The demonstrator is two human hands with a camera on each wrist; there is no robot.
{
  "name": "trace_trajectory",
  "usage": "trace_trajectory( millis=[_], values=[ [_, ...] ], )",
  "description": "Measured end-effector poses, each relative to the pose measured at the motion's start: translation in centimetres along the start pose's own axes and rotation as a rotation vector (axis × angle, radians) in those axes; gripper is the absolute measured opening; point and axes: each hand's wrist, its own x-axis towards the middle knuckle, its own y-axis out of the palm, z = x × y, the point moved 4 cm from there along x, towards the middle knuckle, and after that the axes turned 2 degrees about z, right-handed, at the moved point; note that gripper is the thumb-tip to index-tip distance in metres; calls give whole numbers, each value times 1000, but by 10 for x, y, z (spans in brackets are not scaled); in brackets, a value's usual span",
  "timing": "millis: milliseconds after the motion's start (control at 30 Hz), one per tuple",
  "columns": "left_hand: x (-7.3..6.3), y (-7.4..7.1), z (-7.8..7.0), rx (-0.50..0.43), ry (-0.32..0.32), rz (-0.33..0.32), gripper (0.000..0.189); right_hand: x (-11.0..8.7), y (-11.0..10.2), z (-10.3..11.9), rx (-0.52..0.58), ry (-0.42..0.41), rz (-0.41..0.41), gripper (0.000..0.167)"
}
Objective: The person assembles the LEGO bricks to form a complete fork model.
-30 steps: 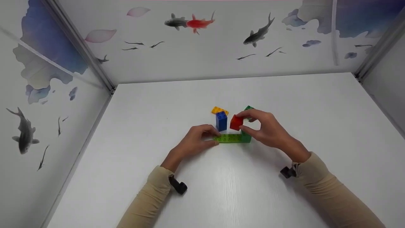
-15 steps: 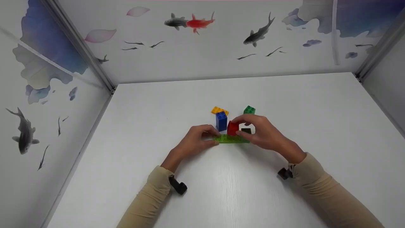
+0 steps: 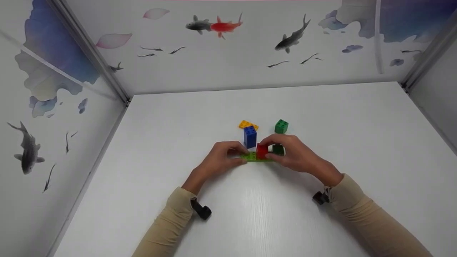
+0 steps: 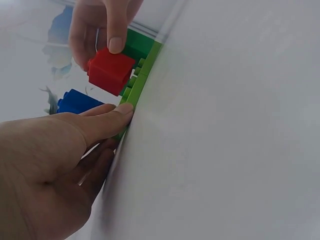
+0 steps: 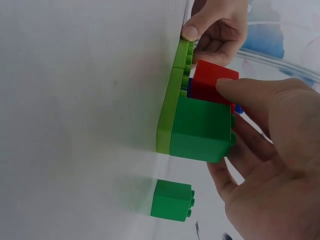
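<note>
- Pinching the red brick (image 3: 262, 152) between thumb and fingers, the right hand (image 3: 299, 154) holds it tilted at the studs of the lime strip (image 3: 252, 156); whether brick and studs touch is hard to tell.
- The left hand (image 3: 218, 159) grips one end of the strip, thumb along the front edge and fingers behind.
- The strip lies on the bench (image 3: 246, 214), running from the left fingers to below the right ones; a seam crosses it.
- A mounted green brick (image 5: 200, 127) stands on the end away from the left fingers, under the right hand and next to the red brick.
- A blue brick (image 3: 250, 138) stands upright just beyond the left fingertips.
- A yellow plate (image 3: 245, 124) lies farther off, behind the blue brick.
- A loose green brick (image 3: 281, 127) sits beyond the right fingers, apart from the strip.
</note>
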Motion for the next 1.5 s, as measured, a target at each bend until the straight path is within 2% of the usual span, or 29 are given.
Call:
trace_trajectory(
  millis=[233, 733, 1033, 1233, 1500],
  values=[
    [0, 0, 0, -3, -1, -3, 26, 0, 1, -1, -3, 21, 12, 41],
    [1, 1, -1, -10, 9, -5, 27, -1, -1, -1, -51, -13, -15, 46],
    [1, 2, -1, -19, 6, 0, 25, 0, -1, -4, -19, 10, -4, 43],
    [-1, 1, -1, -17, -20, -4, 26, 0, -2, -2, -2, 34, 1, 40],
    [0, 1, 0, -35, -25, -3, 25, 1, -1, 3, -44, 5, 6, 38]
  ],
)
